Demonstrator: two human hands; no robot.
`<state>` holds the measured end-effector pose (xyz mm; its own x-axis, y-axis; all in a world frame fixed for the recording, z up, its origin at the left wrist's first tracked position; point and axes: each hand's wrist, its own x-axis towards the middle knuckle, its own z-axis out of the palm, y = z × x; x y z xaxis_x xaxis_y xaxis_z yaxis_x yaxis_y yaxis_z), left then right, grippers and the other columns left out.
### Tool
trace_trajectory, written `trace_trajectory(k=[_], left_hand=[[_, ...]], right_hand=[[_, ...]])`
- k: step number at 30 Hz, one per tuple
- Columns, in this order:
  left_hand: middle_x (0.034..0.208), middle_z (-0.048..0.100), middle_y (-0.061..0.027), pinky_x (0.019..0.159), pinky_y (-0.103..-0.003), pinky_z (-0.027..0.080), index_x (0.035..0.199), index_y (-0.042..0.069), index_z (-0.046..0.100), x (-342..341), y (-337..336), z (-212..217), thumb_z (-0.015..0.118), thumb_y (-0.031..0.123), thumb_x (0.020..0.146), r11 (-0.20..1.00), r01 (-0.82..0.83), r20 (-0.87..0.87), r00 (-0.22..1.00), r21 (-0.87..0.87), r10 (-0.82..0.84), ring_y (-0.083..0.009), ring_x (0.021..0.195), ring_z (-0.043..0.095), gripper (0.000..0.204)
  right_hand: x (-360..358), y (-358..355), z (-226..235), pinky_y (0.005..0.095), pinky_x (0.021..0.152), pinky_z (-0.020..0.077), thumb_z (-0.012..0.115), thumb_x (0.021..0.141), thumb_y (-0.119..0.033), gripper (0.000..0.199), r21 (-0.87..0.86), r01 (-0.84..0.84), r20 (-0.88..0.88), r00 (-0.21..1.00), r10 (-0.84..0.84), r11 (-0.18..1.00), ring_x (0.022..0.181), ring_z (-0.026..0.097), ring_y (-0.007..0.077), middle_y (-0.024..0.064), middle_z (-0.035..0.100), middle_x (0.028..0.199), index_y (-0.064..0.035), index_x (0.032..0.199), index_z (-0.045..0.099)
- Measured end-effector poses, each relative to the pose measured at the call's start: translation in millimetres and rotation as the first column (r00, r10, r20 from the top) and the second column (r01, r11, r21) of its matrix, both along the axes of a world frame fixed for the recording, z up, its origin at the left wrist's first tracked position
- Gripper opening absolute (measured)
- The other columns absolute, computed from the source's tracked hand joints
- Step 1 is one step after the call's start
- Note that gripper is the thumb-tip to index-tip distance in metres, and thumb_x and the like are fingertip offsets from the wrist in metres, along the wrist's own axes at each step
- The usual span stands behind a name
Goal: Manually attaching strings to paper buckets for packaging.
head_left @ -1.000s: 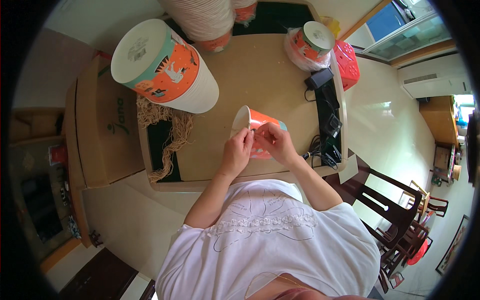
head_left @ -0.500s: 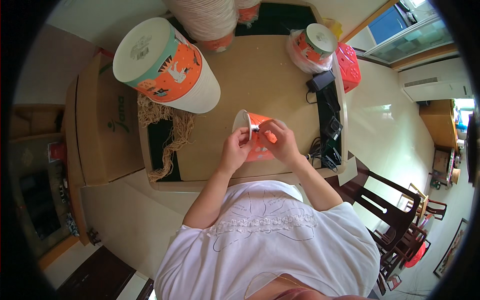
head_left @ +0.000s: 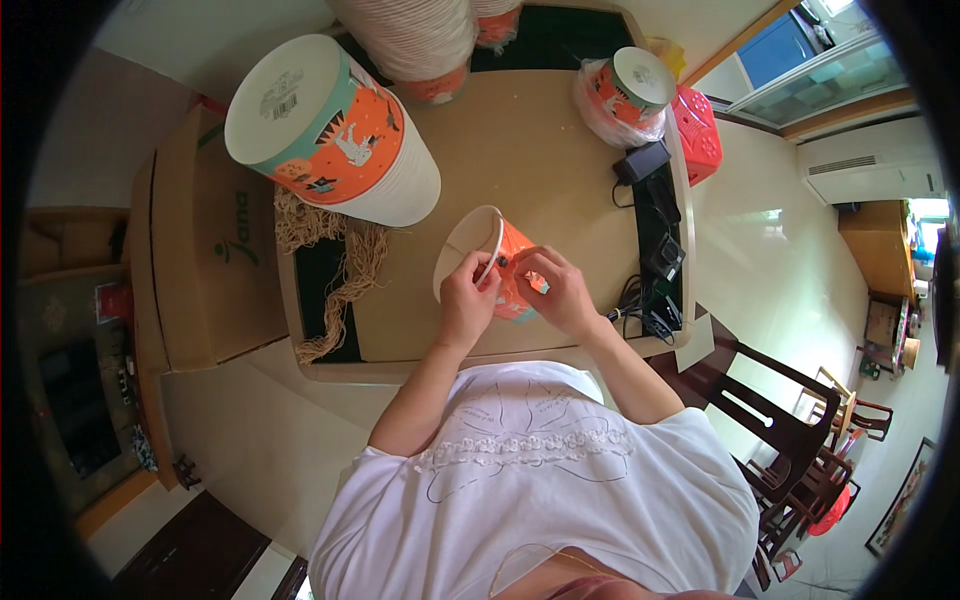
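Orange paper bucket [head_left: 505, 275] lies tipped on the tan table [head_left: 520, 150] near its front edge, long axis slanting, open mouth up-left; left hand [head_left: 465, 305] pinches the white rim; right hand [head_left: 555, 290] curled closed round its side; both forearms bent inward.

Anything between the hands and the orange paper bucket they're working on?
Nothing visible. The left hand and right hand are both already on the orange paper bucket, fingers at its rim by the thin white handle. The big bucket stack stands clear, further back on the table.
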<state>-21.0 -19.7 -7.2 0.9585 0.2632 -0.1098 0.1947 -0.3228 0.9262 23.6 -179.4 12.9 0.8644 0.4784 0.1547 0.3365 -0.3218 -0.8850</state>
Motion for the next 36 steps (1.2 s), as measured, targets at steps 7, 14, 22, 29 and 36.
trace_trajectory(k=[7, 14, 22, 29, 36], left_hand=[[0.069, 0.064, -0.0110, 0.059, -0.033, 0.050, 0.087, 0.002, 0.059, -1.1, -1.4, 1.7, 0.063, 0.007, 0.084, 0.996, -0.033, 0.042, 0.999, 0.083, 0.030, -0.0187, 0.062, 0.064, 0.007], [0.068, 0.065, -0.0110, 0.057, -0.032, 0.049, 0.087, 0.000, 0.061, 1.4, 11.1, 7.0, 0.063, 0.010, 0.087, 0.997, 0.072, -0.061, 0.996, 0.009, -0.072, -0.0163, 0.058, 0.062, 0.010], [0.085, 0.069, -0.0124, 0.067, -0.030, 0.055, 0.104, -0.004, 0.062, -6.2, 9.8, 0.1, 0.048, 0.009, 0.094, 0.873, 0.109, -0.104, 0.978, -0.475, -0.178, -0.0162, 0.074, 0.068, 0.021], [0.093, 0.070, -0.0127, 0.076, -0.030, 0.056, 0.110, -0.003, 0.061, -6.5, 3.3, 11.3, 0.057, 0.007, 0.089, 0.931, 0.217, -0.022, 0.972, -0.293, -0.234, -0.0188, 0.085, 0.069, 0.024], [0.093, 0.071, -0.0149, 0.078, -0.031, 0.055, 0.116, -0.002, 0.060, -6.0, 7.7, 15.2, 0.062, 0.007, 0.084, 0.955, 0.197, -0.078, 0.973, -0.221, -0.219, -0.0207, 0.085, 0.070, 0.033]], right_hand=[[-5.1, 4.9, -0.8, 0.0364, 0.072, 0.0522, 0.067, 0.077, -0.001, 0.012, 0.027, 0.022, 0.024, 0.999, -0.023, 0.999, 0.086, 0.062, 0.0312, 0.0135, 0.061, 0.099, -0.0024, 0.087, 0.060], [-4.6, 5.0, -9.3, 0.0374, 0.075, 0.0515, 0.067, 0.077, -0.002, 0.013, 0.037, 0.025, 0.033, 0.999, -0.027, 0.999, 0.090, 0.061, 0.0323, 0.0140, 0.061, 0.100, -0.0016, 0.086, 0.058], [-2.1, 4.5, -6.0, 0.0351, 0.074, 0.0531, 0.065, 0.079, 0.002, 0.011, -0.011, 0.037, 0.029, 0.999, -0.037, 0.999, 0.088, 0.064, 0.0302, 0.0134, 0.063, 0.101, -0.0010, 0.088, 0.058], [-4.9, 2.0, -8.5, 0.0357, 0.069, 0.0545, 0.064, 0.080, 0.000, 0.012, -0.019, 0.027, -0.043, 0.999, -0.028, 0.999, 0.083, 0.064, 0.0313, 0.0139, 0.061, 0.098, -0.0017, 0.090, 0.057], [-4.1, -0.6, -9.0, 0.0396, 0.066, 0.0530, 0.062, 0.082, -0.004, 0.010, -0.055, 0.021, -0.057, 0.998, -0.024, 0.998, 0.077, 0.063, 0.0349, 0.0148, 0.060, 0.094, -0.0028, 0.091, 0.056]])
